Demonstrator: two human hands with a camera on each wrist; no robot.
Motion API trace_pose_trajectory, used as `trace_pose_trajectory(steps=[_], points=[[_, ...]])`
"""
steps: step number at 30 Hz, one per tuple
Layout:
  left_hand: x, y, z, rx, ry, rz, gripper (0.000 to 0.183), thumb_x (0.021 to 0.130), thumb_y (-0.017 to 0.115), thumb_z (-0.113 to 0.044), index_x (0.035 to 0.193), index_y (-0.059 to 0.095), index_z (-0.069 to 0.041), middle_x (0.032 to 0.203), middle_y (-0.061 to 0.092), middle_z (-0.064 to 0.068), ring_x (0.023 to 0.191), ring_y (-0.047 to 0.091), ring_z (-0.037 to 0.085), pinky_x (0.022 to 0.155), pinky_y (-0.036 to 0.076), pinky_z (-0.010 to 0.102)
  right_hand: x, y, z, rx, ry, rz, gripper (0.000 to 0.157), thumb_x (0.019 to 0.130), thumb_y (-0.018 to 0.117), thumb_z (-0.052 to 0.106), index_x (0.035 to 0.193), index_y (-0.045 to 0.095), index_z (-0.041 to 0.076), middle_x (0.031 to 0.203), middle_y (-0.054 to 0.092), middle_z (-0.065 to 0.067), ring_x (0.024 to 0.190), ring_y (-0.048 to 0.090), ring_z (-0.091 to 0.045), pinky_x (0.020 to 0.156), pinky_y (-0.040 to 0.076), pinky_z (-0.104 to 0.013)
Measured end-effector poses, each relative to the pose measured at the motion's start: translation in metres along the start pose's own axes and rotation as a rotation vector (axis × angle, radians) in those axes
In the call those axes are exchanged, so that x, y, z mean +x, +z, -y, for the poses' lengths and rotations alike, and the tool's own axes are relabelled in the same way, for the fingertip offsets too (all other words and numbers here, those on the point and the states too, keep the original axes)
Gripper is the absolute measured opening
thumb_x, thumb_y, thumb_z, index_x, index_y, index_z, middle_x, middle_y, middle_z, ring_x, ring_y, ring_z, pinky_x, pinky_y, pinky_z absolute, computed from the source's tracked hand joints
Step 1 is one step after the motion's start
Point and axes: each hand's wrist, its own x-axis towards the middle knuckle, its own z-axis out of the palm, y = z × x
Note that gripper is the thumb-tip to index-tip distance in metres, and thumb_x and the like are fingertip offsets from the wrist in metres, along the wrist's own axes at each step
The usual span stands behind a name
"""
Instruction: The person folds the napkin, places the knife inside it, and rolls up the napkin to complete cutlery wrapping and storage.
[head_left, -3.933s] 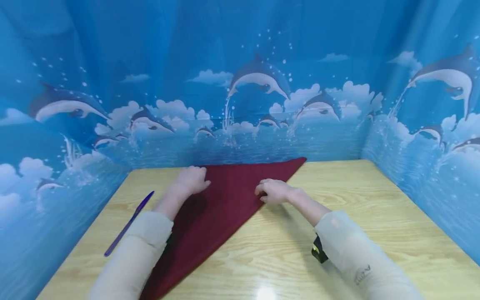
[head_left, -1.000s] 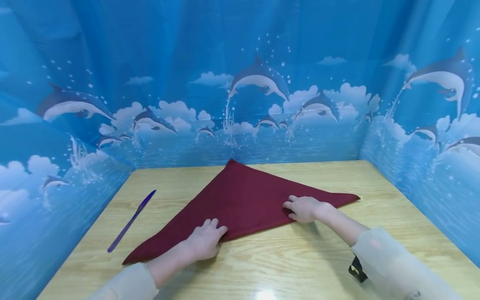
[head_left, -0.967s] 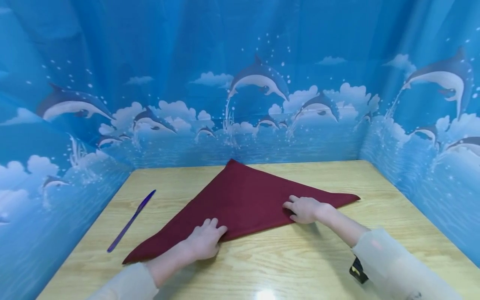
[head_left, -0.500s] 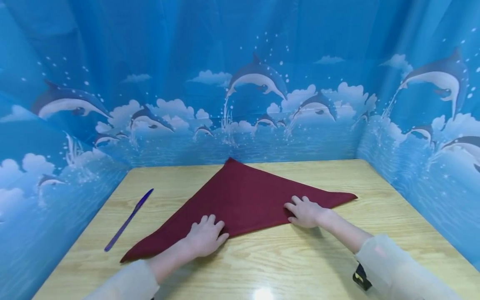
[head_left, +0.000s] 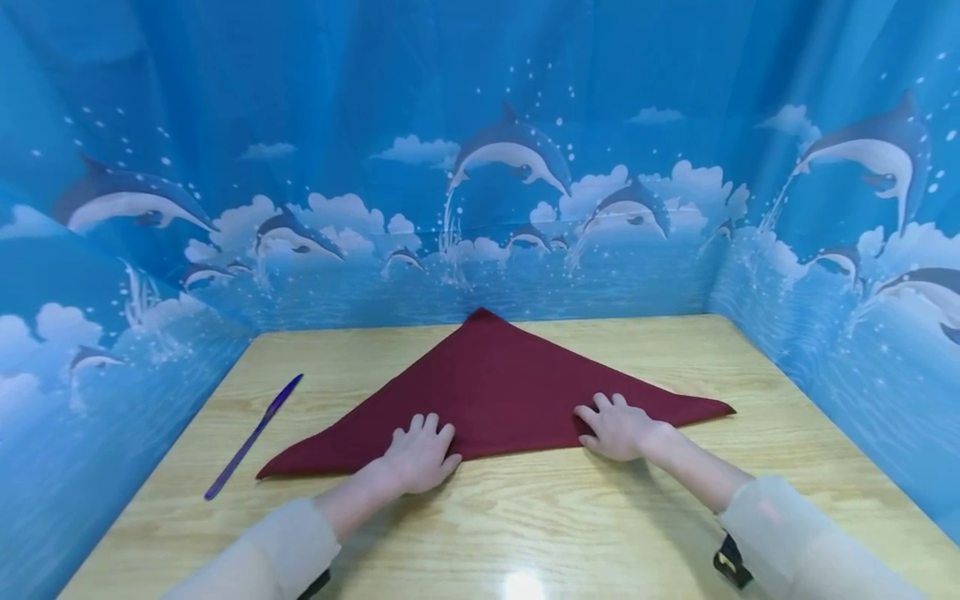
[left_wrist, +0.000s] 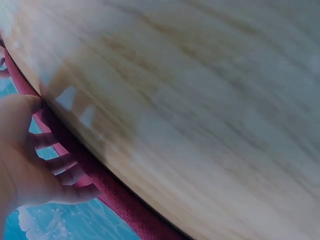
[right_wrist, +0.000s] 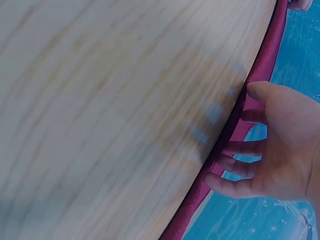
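A dark red cloth napkin [head_left: 502,383], folded into a triangle, lies on the wooden table with its peak at the far edge and its long fold toward the person. On the left part of that fold rests my left hand [head_left: 422,457], fingers spread over the cloth and thumb at the edge. My right hand [head_left: 618,429] touches the fold further right, its fingers bent loosely with the tips on the fabric. Both wrist views show the fingers [left_wrist: 75,195] and fingertips [right_wrist: 217,182] laid against the napkin's edge without curling round it.
A purple plastic knife [head_left: 255,437] lies slanted on the table left of the napkin. Bare wooden tabletop [head_left: 540,517] spans the near side. A blue dolphin-print curtain [head_left: 375,167] stands behind the table and along both sides.
The napkin has turned clockwise, its long fold swinging from a steep diagonal to nearly level. My left hand came nearer, then slid slightly away; my right hand moved right and nearer.
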Motion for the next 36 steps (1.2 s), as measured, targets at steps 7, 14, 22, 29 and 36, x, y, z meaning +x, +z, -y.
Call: trace_pose_trajectory(steps=[7, 14, 22, 29, 36], points=[[0.010, 0.001, 0.002, 0.002, 0.012, 0.048, 0.038, 0.092, 0.050, -0.046, 0.102, 0.051, -0.009, 0.102, 0.046, 0.013, 0.094, 0.042, 0.031, 0.071, 0.041, 0.052, -0.007, -0.001, -0.003, 0.013, 0.015, -0.028, 0.051, 0.092, 0.054, 0.036, 0.131, 0.047, 0.005, 0.123, 0.043, -0.024, 0.104, 0.044, -0.041, 0.077, 0.046, -0.052], [0.012, 0.001, -0.002, -0.013, 0.024, 0.063, 0.045, 0.090, 0.050, -0.050, 0.107, 0.052, -0.008, 0.105, 0.046, 0.013, 0.096, 0.042, 0.031, 0.074, 0.041, 0.053, -0.014, 0.002, -0.007, 0.014, 0.021, -0.045, 0.050, 0.091, 0.055, 0.035, 0.130, 0.049, 0.004, 0.121, 0.044, -0.024, 0.100, 0.045, -0.042, 0.075, 0.046, -0.052], [0.010, -0.005, -0.011, -0.020, 0.055, 0.080, 0.047, 0.090, 0.051, -0.051, 0.110, 0.054, -0.008, 0.105, 0.047, 0.014, 0.097, 0.043, 0.030, 0.072, 0.042, 0.051, -0.024, 0.005, -0.013, 0.023, 0.013, -0.053, 0.050, 0.090, 0.057, 0.034, 0.128, 0.049, 0.003, 0.119, 0.045, -0.024, 0.097, 0.046, -0.041, 0.074, 0.046, -0.052], [0.003, -0.004, -0.018, -0.001, 0.081, 0.078, 0.048, 0.089, 0.051, -0.052, 0.108, 0.054, -0.009, 0.103, 0.047, 0.013, 0.097, 0.043, 0.030, 0.072, 0.042, 0.051, -0.034, 0.009, -0.014, 0.019, 0.022, -0.052, 0.049, 0.090, 0.058, 0.033, 0.128, 0.049, 0.005, 0.119, 0.045, -0.023, 0.099, 0.045, -0.040, 0.072, 0.047, -0.051], [-0.007, -0.001, -0.024, 0.039, 0.106, 0.066, 0.054, 0.088, 0.049, -0.054, 0.112, 0.052, -0.006, 0.107, 0.046, 0.014, 0.101, 0.043, 0.030, 0.073, 0.040, 0.051, -0.044, 0.010, -0.011, 0.043, 0.043, -0.056, 0.049, 0.090, 0.058, 0.033, 0.129, 0.048, 0.005, 0.122, 0.043, -0.023, 0.102, 0.043, -0.041, 0.066, 0.048, -0.050]])
